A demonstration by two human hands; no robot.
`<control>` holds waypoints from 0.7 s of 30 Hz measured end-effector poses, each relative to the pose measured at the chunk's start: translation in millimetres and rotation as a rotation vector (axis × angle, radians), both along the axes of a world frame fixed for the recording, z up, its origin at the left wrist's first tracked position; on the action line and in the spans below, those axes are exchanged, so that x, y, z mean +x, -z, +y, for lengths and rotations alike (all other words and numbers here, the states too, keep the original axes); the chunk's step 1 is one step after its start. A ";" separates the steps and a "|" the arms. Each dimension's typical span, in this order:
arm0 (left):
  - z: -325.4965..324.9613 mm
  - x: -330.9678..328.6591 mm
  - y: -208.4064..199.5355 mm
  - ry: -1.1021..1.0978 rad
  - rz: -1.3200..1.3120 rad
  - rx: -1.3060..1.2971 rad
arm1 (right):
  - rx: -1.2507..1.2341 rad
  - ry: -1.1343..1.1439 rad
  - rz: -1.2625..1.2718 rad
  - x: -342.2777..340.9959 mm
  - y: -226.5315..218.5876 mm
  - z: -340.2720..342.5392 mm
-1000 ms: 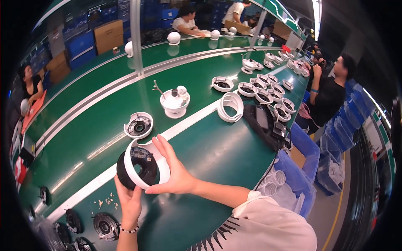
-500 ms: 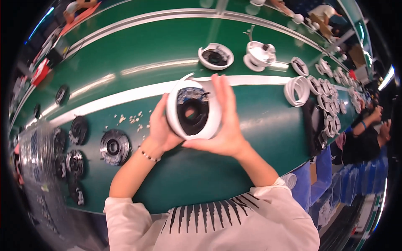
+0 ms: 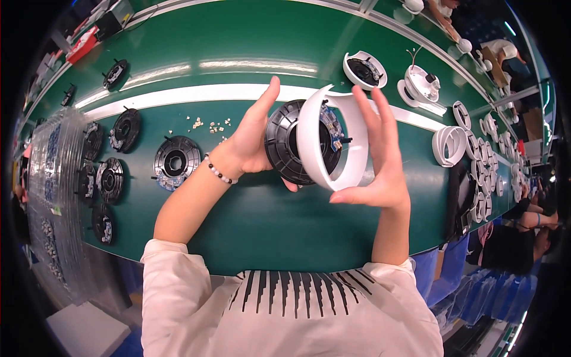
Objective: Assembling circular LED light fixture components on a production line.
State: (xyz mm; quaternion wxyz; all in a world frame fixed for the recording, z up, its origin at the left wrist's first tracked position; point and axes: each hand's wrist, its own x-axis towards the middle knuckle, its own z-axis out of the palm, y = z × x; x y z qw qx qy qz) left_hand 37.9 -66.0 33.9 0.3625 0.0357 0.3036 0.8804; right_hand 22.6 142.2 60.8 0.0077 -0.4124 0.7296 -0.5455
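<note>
Head view: white ring [image 3: 309, 140] and black disc [image 3: 282, 144] mid-frame, held up over the green desk [image 3: 285, 238]
Left hand [image 3: 248, 143] has its fingers on the disc's edge, right hand [image 3: 386, 169] grasps the ring overlapping it; spare black parts [image 3: 189, 157] sit at left.

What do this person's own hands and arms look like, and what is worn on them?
The left hand and right hand are bare, without gloves. A bracelet of small round black and pale beads circles the left wrist; the right shows none. Loose off-white fabric sleeves leave the forearms uncovered.
</note>
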 end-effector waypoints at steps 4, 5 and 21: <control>-1.6 0.4 6.7 -0.043 0.103 -0.007 | -0.049 -0.070 -0.024 5.0 5.8 -14.2; 5.0 4.0 -2.0 -0.156 0.038 -0.107 | -0.030 -0.049 -0.024 5.9 7.2 -14.9; 18.6 5.8 16.8 -0.355 -0.042 0.270 | -0.023 0.244 0.023 13.3 20.8 -30.3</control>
